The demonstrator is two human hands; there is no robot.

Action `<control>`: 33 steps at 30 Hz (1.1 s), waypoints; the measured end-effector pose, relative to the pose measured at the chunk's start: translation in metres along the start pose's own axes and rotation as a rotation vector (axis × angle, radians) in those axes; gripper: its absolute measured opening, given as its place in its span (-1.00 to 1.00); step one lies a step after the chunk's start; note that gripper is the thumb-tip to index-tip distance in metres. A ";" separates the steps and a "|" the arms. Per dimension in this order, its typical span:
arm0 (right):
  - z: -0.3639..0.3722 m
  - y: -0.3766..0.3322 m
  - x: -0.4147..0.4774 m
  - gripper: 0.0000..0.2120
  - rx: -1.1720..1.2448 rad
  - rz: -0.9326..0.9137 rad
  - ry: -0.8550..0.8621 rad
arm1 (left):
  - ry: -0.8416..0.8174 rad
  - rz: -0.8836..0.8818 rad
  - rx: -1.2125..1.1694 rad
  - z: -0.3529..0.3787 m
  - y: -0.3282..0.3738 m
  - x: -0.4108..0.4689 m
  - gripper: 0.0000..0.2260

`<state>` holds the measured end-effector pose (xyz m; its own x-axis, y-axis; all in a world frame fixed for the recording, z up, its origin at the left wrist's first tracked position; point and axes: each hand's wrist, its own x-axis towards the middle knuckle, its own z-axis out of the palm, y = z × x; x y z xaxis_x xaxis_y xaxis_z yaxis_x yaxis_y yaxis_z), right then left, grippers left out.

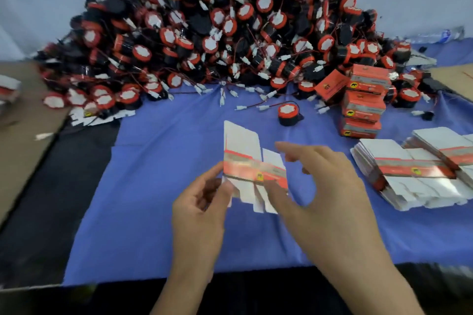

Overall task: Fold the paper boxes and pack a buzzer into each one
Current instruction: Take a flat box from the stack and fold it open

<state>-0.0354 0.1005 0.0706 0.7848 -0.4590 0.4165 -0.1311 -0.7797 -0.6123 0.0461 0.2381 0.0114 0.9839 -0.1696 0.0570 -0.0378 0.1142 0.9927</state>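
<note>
A flat, unfolded paper box [245, 158], white with a red and silver band, is held upright above the blue cloth. My left hand [202, 207] pinches its lower left edge. My right hand [325, 192] is at its right side, thumb against the lower flaps and fingers spread and loosely curved over the top right; the picture is blurred there. A single black and red buzzer [288, 112] lies on the cloth beyond the box. Behind it rises a big heap of buzzers [217, 28] with red wires and white plugs.
A pile of flat box blanks [419, 169] lies at the right. Several folded red boxes [363, 100] stand stacked at the back right. Brown cardboard [23, 120] covers the left side, with more blanks [9, 88] on it. The blue cloth [158, 207] ends near the front edge.
</note>
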 end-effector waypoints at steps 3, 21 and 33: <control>0.006 -0.007 0.016 -0.14 -0.037 0.004 -0.410 | -0.020 -0.011 -0.015 -0.030 0.010 0.001 -0.70; 0.059 -0.041 -0.003 -0.11 0.605 0.134 -0.595 | -0.202 0.122 0.322 -0.105 0.031 0.001 -0.75; 0.054 -0.045 -0.014 -0.53 1.497 0.678 -0.616 | -0.476 0.238 0.441 -0.111 0.034 -0.015 -0.10</control>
<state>-0.0077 0.1655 0.0560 0.9737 -0.0177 -0.2271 -0.1604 0.6545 -0.7389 0.0498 0.3532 0.0330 0.7600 -0.6119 0.2189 -0.4098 -0.1898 0.8922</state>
